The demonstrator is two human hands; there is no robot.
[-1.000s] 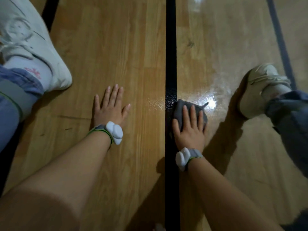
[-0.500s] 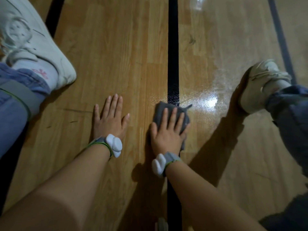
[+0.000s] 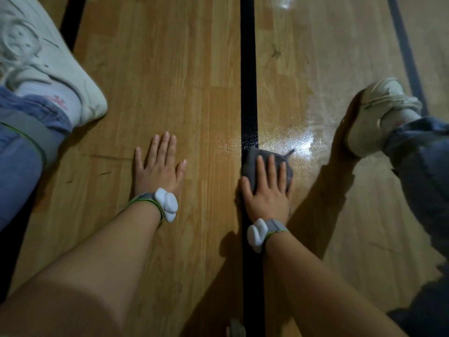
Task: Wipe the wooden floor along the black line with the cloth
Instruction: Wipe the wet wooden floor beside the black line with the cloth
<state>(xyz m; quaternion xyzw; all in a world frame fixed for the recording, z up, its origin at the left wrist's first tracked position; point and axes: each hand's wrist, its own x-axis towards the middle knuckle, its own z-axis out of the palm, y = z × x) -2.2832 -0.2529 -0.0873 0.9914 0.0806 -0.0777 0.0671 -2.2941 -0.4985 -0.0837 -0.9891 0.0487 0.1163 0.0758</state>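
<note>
**Flat palm presses cloth at the black line**

The right hand (image 3: 267, 190) lies flat, its fingers straight, pressing the grey cloth (image 3: 252, 158) onto the wooden floor (image 3: 170, 69). The cloth's left edge meets the black line (image 3: 249, 81) and may overlap it; dim light blurs that edge. A wet sheen (image 3: 291, 139) shows at 12 o'clock from the cloth. At 9 o'clock the left hand (image 3: 158, 166) rests flat, fingers spread, holding nothing.

left sneaker (image 3: 48, 69), right sneaker (image 3: 371, 117), blue jeans (image 3: 425, 166)
</note>
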